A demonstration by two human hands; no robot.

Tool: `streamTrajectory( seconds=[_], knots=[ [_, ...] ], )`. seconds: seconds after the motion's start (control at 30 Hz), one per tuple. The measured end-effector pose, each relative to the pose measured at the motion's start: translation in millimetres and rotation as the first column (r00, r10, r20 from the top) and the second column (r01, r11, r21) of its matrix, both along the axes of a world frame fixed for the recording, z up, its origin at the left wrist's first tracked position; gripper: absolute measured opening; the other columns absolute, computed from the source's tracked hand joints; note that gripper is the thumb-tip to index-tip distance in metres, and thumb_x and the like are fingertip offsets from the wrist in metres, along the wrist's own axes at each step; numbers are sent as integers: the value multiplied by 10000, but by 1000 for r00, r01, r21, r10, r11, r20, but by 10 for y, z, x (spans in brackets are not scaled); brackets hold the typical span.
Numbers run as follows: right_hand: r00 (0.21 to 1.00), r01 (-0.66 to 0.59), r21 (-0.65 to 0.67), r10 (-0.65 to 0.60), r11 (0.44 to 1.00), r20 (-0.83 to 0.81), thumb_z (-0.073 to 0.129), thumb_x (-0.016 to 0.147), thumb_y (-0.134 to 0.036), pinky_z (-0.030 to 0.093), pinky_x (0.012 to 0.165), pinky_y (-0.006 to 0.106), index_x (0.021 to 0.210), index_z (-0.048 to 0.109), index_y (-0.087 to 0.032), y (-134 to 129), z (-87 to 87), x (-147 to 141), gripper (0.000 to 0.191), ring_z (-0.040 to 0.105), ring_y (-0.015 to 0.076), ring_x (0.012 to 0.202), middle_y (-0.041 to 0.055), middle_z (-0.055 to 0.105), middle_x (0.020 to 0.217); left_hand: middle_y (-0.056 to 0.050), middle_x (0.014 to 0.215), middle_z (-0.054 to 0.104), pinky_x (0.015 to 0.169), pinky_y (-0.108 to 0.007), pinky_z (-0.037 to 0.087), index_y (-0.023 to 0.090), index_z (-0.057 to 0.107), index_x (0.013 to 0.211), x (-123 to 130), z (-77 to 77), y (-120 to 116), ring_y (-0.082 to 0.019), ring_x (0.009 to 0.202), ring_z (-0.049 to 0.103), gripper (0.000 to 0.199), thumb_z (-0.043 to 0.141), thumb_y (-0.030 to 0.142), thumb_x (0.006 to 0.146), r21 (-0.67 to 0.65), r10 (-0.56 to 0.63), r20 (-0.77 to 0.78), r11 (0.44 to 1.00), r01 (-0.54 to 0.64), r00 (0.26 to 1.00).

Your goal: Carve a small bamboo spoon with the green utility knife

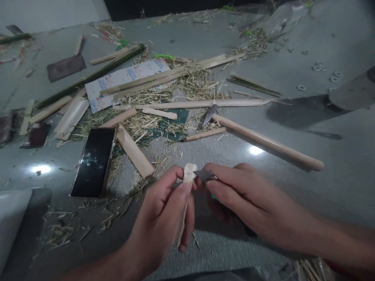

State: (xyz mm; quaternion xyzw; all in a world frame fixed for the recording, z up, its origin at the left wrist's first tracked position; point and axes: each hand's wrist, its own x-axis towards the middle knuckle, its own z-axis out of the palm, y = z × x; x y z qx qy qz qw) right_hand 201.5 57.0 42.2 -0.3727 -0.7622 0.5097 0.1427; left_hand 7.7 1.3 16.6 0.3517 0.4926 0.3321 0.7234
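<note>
a left hand [164,212] pinches a pale wooden strip [190,170] between thumb and fingers above a grey table [336,187], while the right hand [243,191], fingers closed around a knife [205,175], sets the blade tip at the edge of the strip's rounded head. just beyond lie a split bamboo piece [135,153], a dark-screened phone [93,163] and a long wooden-handled tool [269,140]; farther back, shavings [199,84] crowd around a printed sheet [129,78], with small rings [301,88] scattered at right.
</note>
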Motion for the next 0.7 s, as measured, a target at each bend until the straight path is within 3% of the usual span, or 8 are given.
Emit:
streamTrajectory(
  seconds=[0.43, 0.7],
  knots=[
    [1000, 4, 23, -5, 1000, 22, 398, 1136, -271, 319, 558, 305, 837, 536, -230, -21, -37, -10, 332, 507, 86, 533, -80, 595, 627, 91, 461, 462, 477, -173, 355, 221, 500, 897, -19, -4, 9, -73, 421, 352, 347, 428, 480, 1117, 69, -13, -81, 997, 19, 997],
    [1000, -4, 30, 4, 1000, 4, 408, 1132, -242, 338, 559, 288, 846, 501, -234, -39, -52, -27, 302, 500, 96, 543, -74, 582, 641, 104, 446, 427, 418, -192, 283, 221, 512, 861, -23, -73, -59, -69, 379, 285, 413, 452, 538, 1120, 29, -12, -21, 1000, 13, 1000]
  ],
)
